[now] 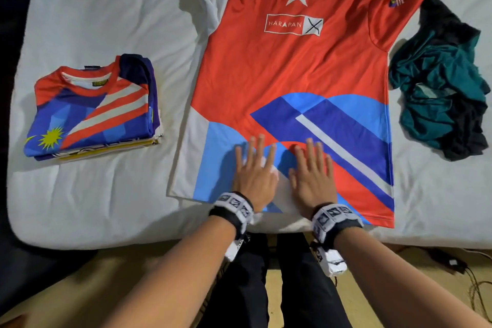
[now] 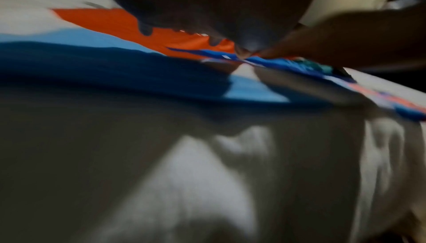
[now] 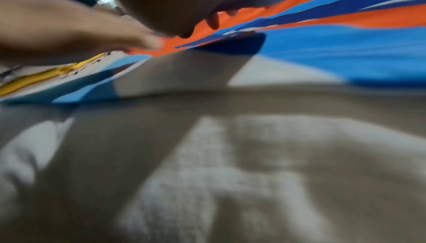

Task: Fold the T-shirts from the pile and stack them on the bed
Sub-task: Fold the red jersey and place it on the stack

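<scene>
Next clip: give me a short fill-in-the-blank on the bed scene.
1. Both hands, left hand and right hand, press flat on the ____ T-shirt.
2. The folded stack lies to the person's ____.
3. The crumpled teal garment lies to the person's ____.

Missing: red; left; right

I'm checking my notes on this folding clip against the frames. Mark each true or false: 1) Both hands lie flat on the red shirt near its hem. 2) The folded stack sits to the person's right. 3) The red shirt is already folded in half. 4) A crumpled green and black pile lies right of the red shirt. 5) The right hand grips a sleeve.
1) True: the left hand and right hand press flat, fingers straight, on the red shirt near its hem.
2) False: the folded stack lies to the left.
3) False: it is spread out full length on the bed.
4) True: the pile lies there.
5) False: it rests open on the shirt's lower part.
</scene>
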Tool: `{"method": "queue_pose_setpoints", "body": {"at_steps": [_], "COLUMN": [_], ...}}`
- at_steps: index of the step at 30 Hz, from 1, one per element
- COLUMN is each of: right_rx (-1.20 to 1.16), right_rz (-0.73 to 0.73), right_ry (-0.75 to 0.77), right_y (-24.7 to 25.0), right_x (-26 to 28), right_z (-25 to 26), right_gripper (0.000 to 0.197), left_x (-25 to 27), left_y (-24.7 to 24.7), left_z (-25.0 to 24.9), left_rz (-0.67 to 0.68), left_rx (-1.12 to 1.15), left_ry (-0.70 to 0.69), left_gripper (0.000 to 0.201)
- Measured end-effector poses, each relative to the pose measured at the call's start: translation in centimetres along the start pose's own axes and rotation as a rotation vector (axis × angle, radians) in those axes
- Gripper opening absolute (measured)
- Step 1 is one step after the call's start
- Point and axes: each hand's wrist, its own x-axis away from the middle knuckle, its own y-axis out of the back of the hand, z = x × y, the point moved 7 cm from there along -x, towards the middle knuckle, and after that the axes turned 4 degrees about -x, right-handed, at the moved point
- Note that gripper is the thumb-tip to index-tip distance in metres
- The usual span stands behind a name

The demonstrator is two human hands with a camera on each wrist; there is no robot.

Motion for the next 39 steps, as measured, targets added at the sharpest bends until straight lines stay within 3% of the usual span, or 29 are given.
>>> {"method": "queue_pose_setpoints", "body": {"at_steps": [2, 5, 10, 13, 15, 18, 20, 22, 24, 28, 30, 31, 33, 36, 39], "right_rx": [0.031, 0.081, 0.034, -0.024, -0.017, 0.031, 0.052, 0.082, 0.075, 0.007, -0.006, 0.011, 0.044, 0.048, 0.102], "right_rz": [0.078, 0.103, 0.071, 0.044, -0.002, 0.052, 0.127, 0.169, 0.153, 0.082, 0.014, -0.015, -0.018, 0.036, 0.053], "right_ry": [0.086, 0.044, -0.338, -0.549, -0.467, -0.047, 0.1, 0.099, 0.004, -0.319, -0.392, -0.353, -0.142, 0.155, 0.171], "right_y": [-2.0, -3.1, -0.3, 1.1, 1.5, -0.2, -1.8, -2.8, -2.6, -0.3, 1.0, 1.3, 1.3, -0.2, -0.4], "right_x": [-0.6, -0.8, 0.1, -0.5, -2.9, -7.0, -8.6, -9.6, -10.1, -10.7, -11.9, -12.9, -15.5, -19.0, -21.5], "right_z": [1.2, -2.3, -12.6, -14.0, -10.8, -2.9, -0.2, -1.0, -4.0, -11.1, -11.9, -11.1, -7.4, -2.1, -3.5], "right_gripper": [0.064, 0.064, 0.073, 0.081, 0.08, 0.069, 0.067, 0.069, 0.07, 0.08, 0.084, 0.084, 0.078, 0.07, 0.068], "left_x": [-0.7, -0.7, 0.5, 0.0, -2.7, -7.2, -9.1, -10.3, -10.6, -10.7, -12.3, -13.7, -16.9, -20.0, -21.7], "left_y": [-1.9, -3.3, -2.7, -1.3, -0.3, -0.2, -1.2, -1.8, -1.8, 0.1, 1.6, 2.4, 3.3, 1.4, 0.5], "left_z": [-1.2, 3.3, 15.3, 17.2, 13.7, 6.0, 3.5, 4.8, 8.5, 16.9, 17.6, 16.4, 11.8, 5.4, 6.2], "left_rz": [0.061, 0.044, 0.013, -0.016, -0.073, -0.091, -0.016, -0.006, -0.05, -0.063, -0.085, -0.121, -0.19, -0.1, -0.069], "left_rx": [-0.034, -0.06, -0.112, -0.06, -0.053, -0.022, -0.047, -0.079, -0.094, -0.139, -0.175, -0.158, -0.102, -0.122, -0.167], "left_ry": [-0.096, -0.026, 0.31, 0.511, 0.393, 0.08, -0.041, -0.037, 0.033, 0.331, 0.444, 0.425, 0.228, -0.073, -0.109], "left_gripper": [0.068, 0.067, 0.073, 0.082, 0.082, 0.076, 0.075, 0.075, 0.073, 0.076, 0.077, 0.078, 0.078, 0.075, 0.071]}}
